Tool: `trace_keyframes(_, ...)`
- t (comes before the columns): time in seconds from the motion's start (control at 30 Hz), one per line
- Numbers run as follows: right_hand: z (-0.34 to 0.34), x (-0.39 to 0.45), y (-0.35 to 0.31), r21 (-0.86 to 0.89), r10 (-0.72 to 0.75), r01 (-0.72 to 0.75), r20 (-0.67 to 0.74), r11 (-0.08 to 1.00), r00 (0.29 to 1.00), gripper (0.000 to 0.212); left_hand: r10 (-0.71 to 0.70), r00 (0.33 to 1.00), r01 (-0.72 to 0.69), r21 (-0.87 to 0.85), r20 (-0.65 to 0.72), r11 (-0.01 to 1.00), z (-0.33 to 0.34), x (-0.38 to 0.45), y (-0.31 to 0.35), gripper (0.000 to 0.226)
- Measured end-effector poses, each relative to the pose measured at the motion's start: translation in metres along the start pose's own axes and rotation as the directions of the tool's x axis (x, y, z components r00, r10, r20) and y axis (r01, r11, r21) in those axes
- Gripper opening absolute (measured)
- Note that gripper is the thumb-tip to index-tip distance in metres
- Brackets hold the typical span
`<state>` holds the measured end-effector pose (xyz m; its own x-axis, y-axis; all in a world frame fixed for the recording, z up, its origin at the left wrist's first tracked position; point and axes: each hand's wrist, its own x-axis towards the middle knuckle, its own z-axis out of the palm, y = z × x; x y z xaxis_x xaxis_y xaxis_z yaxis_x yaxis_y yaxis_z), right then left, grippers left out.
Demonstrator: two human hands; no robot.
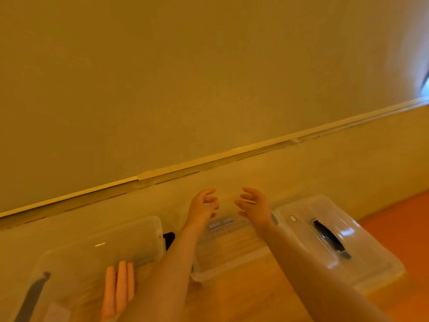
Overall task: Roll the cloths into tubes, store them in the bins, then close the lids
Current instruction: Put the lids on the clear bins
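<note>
Three clear plastic bins stand in a row against a wall. The left bin [92, 256] holds pink rolled cloths [118, 289]. The middle bin [222, 252] has grey latches [220, 223] at its far edge; I cannot tell how its clear lid lies. The right bin [325, 240] is closed, and its lid carries a dark handle [328, 238]. My left hand [203, 205] and my right hand [254, 205] hover side by side above the far edge of the middle bin, fingers loosely curled toward each other. Nothing shows between the fingers.
The bins sit on a wooden surface [243, 298]. A yellowish wall with a white rail [209, 159] rises right behind them. A small black object [168, 240] sits between the left and middle bins. A grey strip [32, 296] lies at the lower left.
</note>
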<state>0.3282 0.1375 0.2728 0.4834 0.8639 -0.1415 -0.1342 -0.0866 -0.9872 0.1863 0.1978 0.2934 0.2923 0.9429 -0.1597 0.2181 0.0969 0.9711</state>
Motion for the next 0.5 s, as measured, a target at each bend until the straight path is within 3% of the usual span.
trace_keyframes(0.3,-0.199,0.062,0.006,-0.059,0.015,-0.018,-0.039,0.998,0.999,0.048,-0.048,0.999,0.048,-0.023,-0.013,0.999,0.178,0.033,0.004,0.036)
trace_keyframes(0.5,-0.302,0.096,0.018,-0.260,0.016,-0.026,-0.039,0.965,0.999,0.051,-0.068,0.997,0.068,-0.004,-0.044,0.998,0.264,0.041,0.004,0.036)
